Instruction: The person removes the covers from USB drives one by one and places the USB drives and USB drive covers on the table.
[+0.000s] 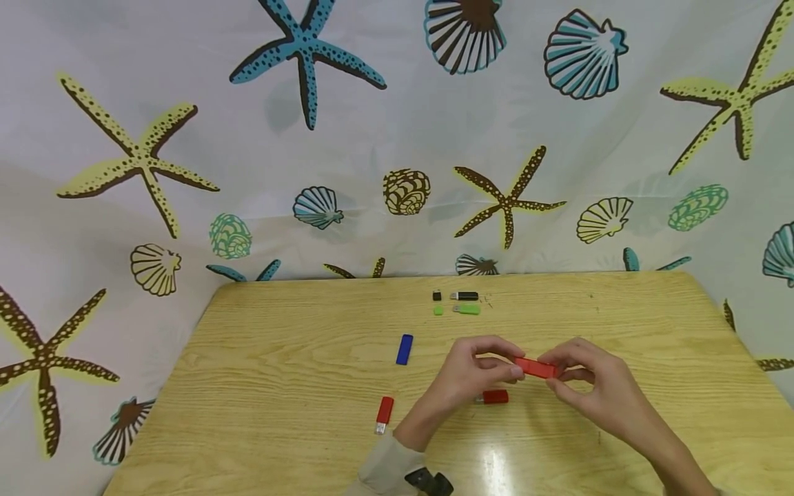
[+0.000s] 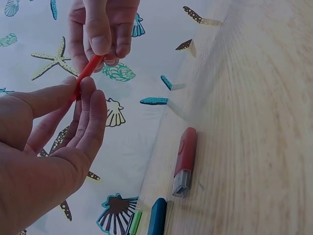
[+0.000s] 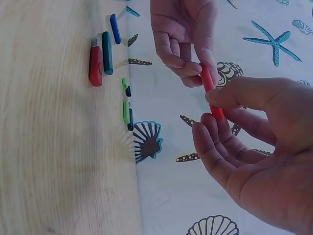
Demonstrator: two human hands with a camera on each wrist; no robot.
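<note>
My left hand (image 1: 462, 379) pinches one end of a red USB flash drive (image 1: 535, 367) between thumb and fingers, and my right hand (image 1: 598, 389) pinches its other end. The drive is raised above the table; no metal plug shows on it. Just below my hands lies another red flash drive (image 1: 495, 397) with its metal plug bare, partly behind the left hand. In the right wrist view a teal drive (image 3: 107, 54) lies beside that red one. Farther left rest a third red drive (image 1: 385, 409), plug bare, and a blue drive (image 1: 404, 349).
Toward the back of the wooden table (image 1: 279, 386) lie a black flash drive (image 1: 466, 296) and a green flash drive (image 1: 468, 310), plugs bare. To their left are a small black cap (image 1: 437, 296) and a small green cap (image 1: 438, 311). A patterned cloth (image 1: 372, 138) hangs behind.
</note>
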